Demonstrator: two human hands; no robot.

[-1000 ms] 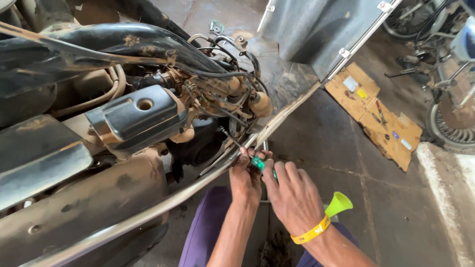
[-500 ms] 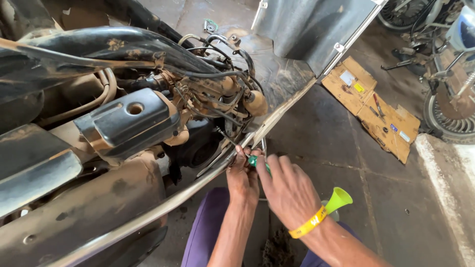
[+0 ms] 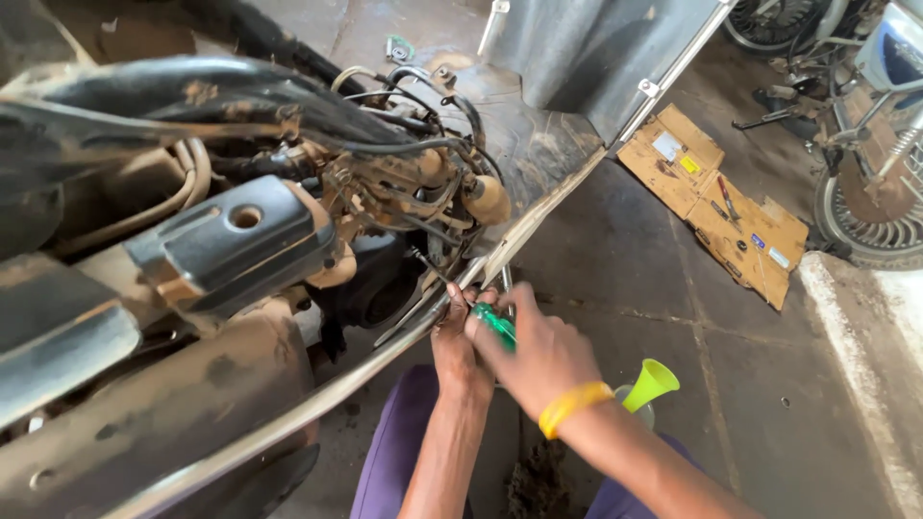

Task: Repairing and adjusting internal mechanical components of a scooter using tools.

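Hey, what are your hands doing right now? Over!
Left hand and right hand both grip the green-handled screwdriver. Tip sits in the dusty scooter engine. Black cables crowd above.

Two hands [image 3: 500, 341] at one green screwdriver [image 3: 496, 325]; one green funnel [image 3: 652, 383] beside; two cardboard sheets [image 3: 716, 202] beyond.

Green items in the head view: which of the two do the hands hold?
The green-handled screwdriver, gripped by both hands at the scooter's trim; the lime-green funnel stands untouched beyond the wristband.
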